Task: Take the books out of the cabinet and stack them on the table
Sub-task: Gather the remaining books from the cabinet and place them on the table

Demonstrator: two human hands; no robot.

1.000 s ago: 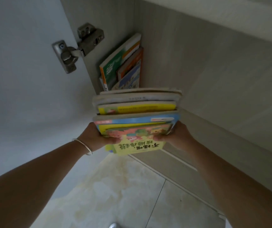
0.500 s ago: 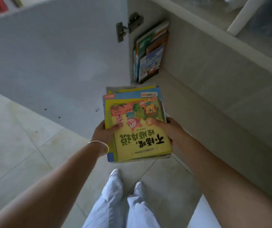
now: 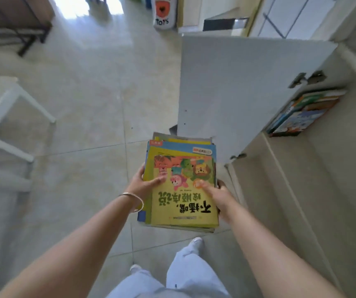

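The stack of books (image 3: 181, 183) sits between both hands, left hand (image 3: 144, 186) and right hand (image 3: 218, 196) (thumbs pressed on the top cover, fingers hidden underneath).

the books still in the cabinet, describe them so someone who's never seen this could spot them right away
Find the open cabinet on the right, its white door swung out. Just inside beside the hinge, a few colourful books lean against the side wall. Unlike the stack held in both hands, nothing touches them.

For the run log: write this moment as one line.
stage: carrying | left hand + right hand: hold book stack | cabinet: books remain
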